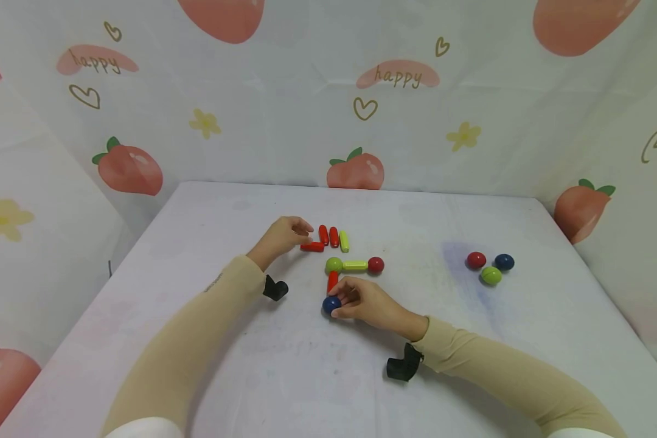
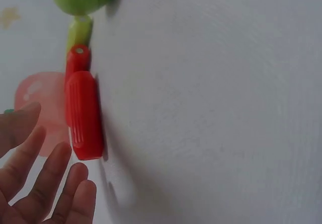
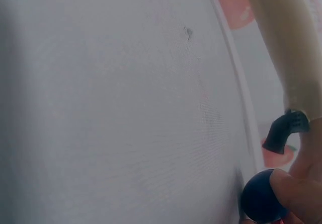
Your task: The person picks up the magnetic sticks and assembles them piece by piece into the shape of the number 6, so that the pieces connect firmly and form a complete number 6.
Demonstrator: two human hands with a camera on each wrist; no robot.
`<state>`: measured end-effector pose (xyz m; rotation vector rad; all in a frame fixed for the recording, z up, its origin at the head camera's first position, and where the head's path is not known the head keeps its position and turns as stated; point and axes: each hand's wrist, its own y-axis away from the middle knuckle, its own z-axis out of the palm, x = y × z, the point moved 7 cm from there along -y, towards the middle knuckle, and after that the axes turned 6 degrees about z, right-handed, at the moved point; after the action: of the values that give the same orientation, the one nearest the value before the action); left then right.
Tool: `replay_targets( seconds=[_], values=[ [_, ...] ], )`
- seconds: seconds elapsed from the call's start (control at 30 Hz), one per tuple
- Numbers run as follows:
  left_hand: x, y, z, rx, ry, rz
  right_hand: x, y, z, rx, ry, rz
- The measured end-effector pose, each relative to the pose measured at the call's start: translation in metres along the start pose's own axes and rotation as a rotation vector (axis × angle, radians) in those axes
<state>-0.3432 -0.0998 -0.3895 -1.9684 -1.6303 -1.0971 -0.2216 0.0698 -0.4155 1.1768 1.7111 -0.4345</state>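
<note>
My right hand (image 1: 369, 304) pinches a dark blue ball (image 1: 331, 305) at the near end of a red stick (image 1: 333, 282). The far end of that stick meets a green ball (image 1: 334, 264). From the green ball a yellow-green stick (image 1: 354, 266) runs right to a red ball (image 1: 376, 265). In the right wrist view, the thumb presses on the blue ball (image 3: 262, 198). My left hand (image 1: 287, 234) hovers beside a loose red stick (image 1: 312, 247). The left wrist view shows its fingers (image 2: 53, 176) loosely bent, apart from the red stick (image 2: 84, 116).
Behind the joined pieces lie two red sticks (image 1: 329, 236) and a yellow-green stick (image 1: 344, 241). Farther right on the white table (image 1: 416, 219) sit a red ball (image 1: 476, 260), a blue ball (image 1: 504, 262) and a green ball (image 1: 491, 275). A patterned cloth (image 1: 285, 91) hangs behind.
</note>
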Motion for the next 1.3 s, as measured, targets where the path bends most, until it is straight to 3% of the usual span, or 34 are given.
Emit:
replay_targets(
  seconds=[0.2,0.5,0.97,1.3],
  values=[
    [-0.006,-0.008,0.007,-0.042,-0.010,-0.059,0.000,0.000,-0.001,0.002,-0.002,-0.003],
    [-0.002,-0.009,0.014,-0.066,-0.076,-0.011,0.002,-0.001,0.000,0.005,-0.005,-0.023],
    [-0.006,-0.015,0.017,-0.050,-0.094,-0.028,0.000,0.000,0.000,0.002,-0.016,-0.016],
    [-0.005,-0.002,0.009,-0.062,-0.103,-0.011,0.000,0.000,0.000,-0.003,-0.023,-0.031]
  ],
)
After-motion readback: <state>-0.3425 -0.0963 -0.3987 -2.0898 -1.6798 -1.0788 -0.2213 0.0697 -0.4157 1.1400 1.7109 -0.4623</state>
